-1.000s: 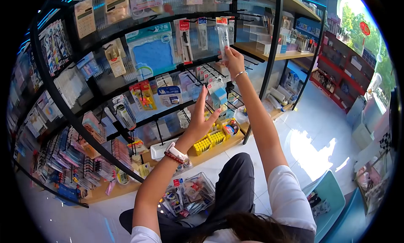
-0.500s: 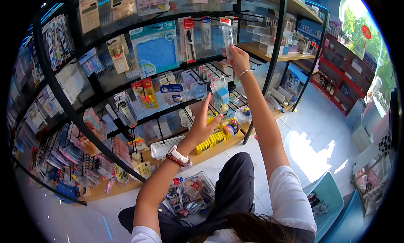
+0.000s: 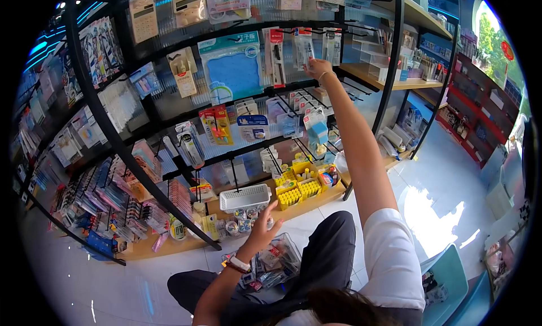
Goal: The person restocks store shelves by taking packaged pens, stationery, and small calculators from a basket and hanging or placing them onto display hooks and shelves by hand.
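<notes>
- Left hand (image 3: 261, 234) dropped since earlier: fingers wide, empty; white basket (image 3: 243, 203) at its eleven o'clock.
- Right hand (image 3: 319, 70) pinches lower end of slim packet (image 3: 304, 47), eleven o'clock.
- Black post (image 3: 394, 43), right hand's three o'clock.

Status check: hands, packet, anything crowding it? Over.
Right hand at lower end of red-topped packet. Left hand open, empty. Neighbouring packets hang close on either side.
</notes>
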A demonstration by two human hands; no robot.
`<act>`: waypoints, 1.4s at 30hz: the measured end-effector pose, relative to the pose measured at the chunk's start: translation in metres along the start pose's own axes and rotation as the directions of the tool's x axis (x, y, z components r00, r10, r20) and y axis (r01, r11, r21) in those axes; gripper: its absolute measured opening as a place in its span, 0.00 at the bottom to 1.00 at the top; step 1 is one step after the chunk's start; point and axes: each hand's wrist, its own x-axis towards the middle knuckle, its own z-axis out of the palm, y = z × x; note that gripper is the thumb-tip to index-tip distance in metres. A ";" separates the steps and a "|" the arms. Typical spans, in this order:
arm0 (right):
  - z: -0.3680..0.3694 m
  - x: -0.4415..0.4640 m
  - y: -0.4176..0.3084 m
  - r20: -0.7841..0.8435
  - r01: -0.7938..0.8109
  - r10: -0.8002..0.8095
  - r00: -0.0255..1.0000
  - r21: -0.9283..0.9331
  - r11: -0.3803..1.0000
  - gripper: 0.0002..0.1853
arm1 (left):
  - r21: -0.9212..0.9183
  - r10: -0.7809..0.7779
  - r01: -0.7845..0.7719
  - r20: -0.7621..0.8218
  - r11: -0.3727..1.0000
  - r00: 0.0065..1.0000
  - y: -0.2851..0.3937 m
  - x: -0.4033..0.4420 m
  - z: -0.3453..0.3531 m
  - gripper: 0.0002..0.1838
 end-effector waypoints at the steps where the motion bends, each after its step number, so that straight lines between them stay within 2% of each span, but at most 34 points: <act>1: 0.004 -0.001 -0.006 0.001 0.004 -0.004 1.000 -0.142 0.990 0.16 | -0.025 -0.043 0.043 -0.021 0.999 0.999 -0.012 -0.019 -0.003 0.28; 2: 0.001 0.010 -0.008 0.006 0.005 -0.004 1.000 -0.130 0.992 0.16 | -0.053 -0.084 0.082 -0.040 0.995 0.996 -0.026 -0.037 -0.005 0.27; 3: -0.004 0.023 -0.009 0.206 0.272 -0.179 0.962 -0.763 0.586 0.17 | -0.048 -0.156 0.154 -0.050 0.987 0.986 -0.046 -0.057 -0.008 0.25; 4: -0.003 0.032 -0.001 0.130 0.193 -0.143 0.981 -0.691 0.696 0.20 | -0.048 -0.226 0.223 -0.061 0.974 0.972 -0.068 -0.072 -0.012 0.23; 5: 0.000 0.036 0.005 0.053 0.116 -0.105 0.993 -0.596 0.795 0.22 | -0.045 -0.232 0.229 -0.062 0.972 0.971 -0.082 -0.086 -0.016 0.23; 6: 0.003 0.040 0.010 -0.024 0.047 -0.067 0.997 -0.484 0.874 0.25 | -0.009 -0.314 0.314 -0.040 0.949 0.948 -0.095 -0.101 -0.019 0.21; 8: 0.002 -0.001 0.007 -0.176 -0.026 -0.246 0.953 -0.859 0.512 0.30 | -0.006 -0.441 0.441 -0.043 0.898 0.897 -0.131 -0.131 -0.016 0.18; 10: -0.007 -0.018 0.023 -0.133 0.054 -0.386 0.913 -0.898 0.436 0.31 | 0.039 -0.517 0.519 -0.055 0.854 0.854 -0.172 -0.159 -0.011 0.17; 11: -0.016 -0.020 0.047 -0.151 0.117 -0.610 0.778 -0.919 0.377 0.24 | -0.076 -0.555 0.550 -0.090 0.832 0.827 -0.206 -0.178 -0.002 0.15; 12: -0.026 -0.053 0.060 -0.077 0.304 -0.787 0.612 -0.896 0.324 0.18 | -0.021 -0.572 0.574 -0.105 0.819 0.813 -0.234 -0.193 0.002 0.15; 13: -0.029 -0.106 0.063 -0.076 0.485 -0.837 0.543 -0.785 0.386 0.15 | 0.112 -0.589 0.610 -0.176 0.784 0.789 -0.267 -0.208 0.009 0.15; 14: -0.031 -0.171 0.073 -0.023 0.589 -0.723 0.690 -0.562 0.581 0.18 | 0.290 -0.470 0.538 -0.273 0.792 0.839 -0.290 -0.220 0.018 0.14; 15: -0.036 -0.229 0.092 0.040 0.558 -0.574 0.818 -0.297 0.775 0.28 | 0.349 -0.544 0.607 -0.270 0.714 0.795 -0.238 -0.207 0.017 0.13; 16: -0.057 -0.260 0.118 0.206 0.433 -0.389 0.898 -0.252 0.865 0.26 | 0.247 -0.619 0.680 -0.286 0.690 0.731 -0.247 -0.217 0.022 0.13; 17: -0.078 -0.291 0.143 0.357 0.283 -0.178 0.917 -0.266 0.921 0.24 | 0.429 -0.582 0.638 -0.272 0.640 0.766 -0.271 -0.228 0.027 0.13; 18: -0.074 -0.322 0.187 0.425 0.336 -0.151 0.893 -0.402 0.852 0.19 | 0.495 -0.470 0.552 -0.291 0.672 0.833 -0.273 -0.238 0.034 0.13; 19: -0.073 -0.358 0.233 0.492 0.397 -0.121 0.862 -0.508 0.764 0.16 | 0.466 -0.532 0.619 -0.318 0.633 0.784 -0.277 -0.243 0.041 0.13; 20: -0.080 -0.393 0.274 0.553 0.470 -0.097 0.828 -0.587 0.659 0.15 | 0.614 -0.427 0.549 -0.350 0.567 0.834 -0.275 -0.253 0.048 0.14; 21: -0.102 -0.408 0.327 0.614 0.261 0.169 0.771 -0.547 0.795 0.15 | 0.576 -0.456 0.553 -0.321 0.601 0.830 -0.264 -0.253 0.047 0.15; 22: -0.120 -0.423 0.355 0.623 0.431 0.411 0.666 -0.770 0.470 0.17 | 0.529 -0.469 0.596 -0.370 0.603 0.802 -0.243 -0.250 0.049 0.16; 23: -0.125 -0.440 0.377 0.555 0.467 0.625 0.548 -0.824 0.322 0.21 | 0.534 -0.463 0.624 -0.419 0.570 0.781 -0.239 -0.254 0.054 0.18; 24: -0.124 -0.460 0.386 0.571 0.525 0.684 0.454 -0.792 0.313 0.21 | 0.538 -0.447 0.649 -0.470 0.538 0.761 -0.238 -0.255 0.056 0.20; 25: -0.133 -0.475 0.423 0.546 0.486 0.716 0.434 -0.812 0.323 0.20 | 0.535 -0.451 0.658 -0.480 0.530 0.753 -0.234 -0.255 0.054 0.20; 26: -0.134 -0.492 0.445 0.433 0.371 0.779 0.453 -0.886 0.278 0.18 | 0.514 -0.473 0.699 -0.514 0.497 0.715 -0.227 -0.254 0.052 0.22; 28: -0.135 -0.521 0.475 0.409 0.388 0.792 0.454 -0.890 0.237 0.18 | 0.488 -0.496 0.743 -0.554 0.458 0.669 -0.226 -0.254 0.049 0.25; 30: -0.128 -0.540 0.481 0.399 0.378 0.661 0.635 -0.907 0.185 0.19 | 0.463 -0.493 0.768 -0.591 0.441 0.639 -0.229 -0.253 0.049 0.27; 31: -0.122 -0.549 0.476 0.400 0.324 0.540 0.740 -0.916 0.235 0.20 | 0.468 -0.487 0.769 -0.596 0.434 0.638 -0.229 -0.252 0.050 0.28; 32: -0.119 -0.553 0.480 0.408 0.331 0.541 0.736 -0.913 0.238 0.20 | 0.464 -0.486 0.774 -0.603 0.431 0.633 -0.228 -0.251 0.050 0.28; 34: -0.113 -0.561 0.487 0.396 0.312 0.249 0.884 -0.896 0.317 0.21 | 0.518 -0.482 0.756 -0.583 0.399 0.654 -0.225 -0.251 0.049 0.28; 36: -0.109 -0.563 0.484 0.404 0.309 0.223 0.887 -0.879 0.364 0.19 | 0.528 -0.491 0.752 -0.571 0.394 0.658 -0.224 -0.251 0.047 0.30; 38: -0.106 -0.562 0.480 0.373 0.233 0.354 0.858 -0.895 0.380 0.16 | 0.559 -0.458 0.724 -0.562 0.404 0.689 -0.222 -0.248 0.047 0.31; 39: -0.106 -0.563 0.478 0.375 0.234 0.352 0.858 -0.894 0.381 0.16 | 0.582 -0.425 0.702 -0.559 0.411 0.712 -0.221 -0.247 0.047 0.31; 41: -0.107 -0.568 0.477 0.473 0.175 0.466 0.748 -0.818 0.548 0.13 | 0.555 -0.399 0.714 -0.593 0.427 0.700 -0.224 -0.246 0.048 0.31; 42: -0.107 -0.572 0.478 0.473 0.173 0.470 0.745 -0.818 0.548 0.13 | 0.527 -0.378 0.726 -0.624 0.442 0.684 -0.225 -0.248 0.050 0.32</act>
